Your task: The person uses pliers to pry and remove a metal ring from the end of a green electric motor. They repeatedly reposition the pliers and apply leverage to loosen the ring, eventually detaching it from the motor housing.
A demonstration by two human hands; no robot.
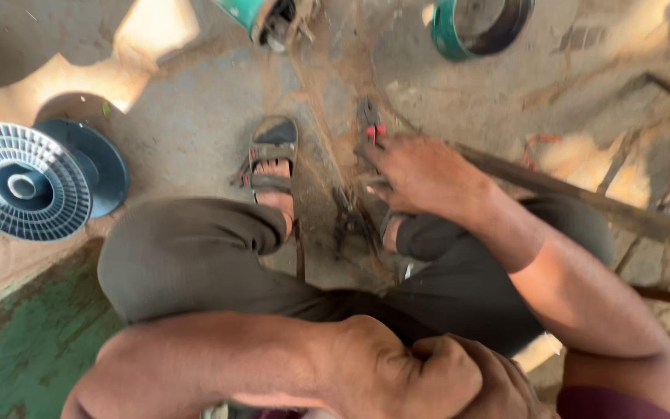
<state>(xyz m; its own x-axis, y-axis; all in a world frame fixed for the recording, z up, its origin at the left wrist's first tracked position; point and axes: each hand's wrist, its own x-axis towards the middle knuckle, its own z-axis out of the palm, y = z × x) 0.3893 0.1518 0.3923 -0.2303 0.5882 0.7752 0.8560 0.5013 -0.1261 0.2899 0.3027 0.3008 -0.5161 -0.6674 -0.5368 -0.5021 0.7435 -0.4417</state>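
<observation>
Red-handled pliers (369,124) on the concrete floor (195,132), just ahead of the feet, tips pointing away. Right hand (420,172) spread flat, palm down, over the handle end; fingers loose, not yet closed round anything. Left hand (397,372) clenched in a fist, resting near the lap, empty as far as visible. Step judged: reaching for the tool. Next: closing fingers under both handles. Jaws dark, grimy. Ribbed fan wheel (21,182) well apart, left.
</observation>
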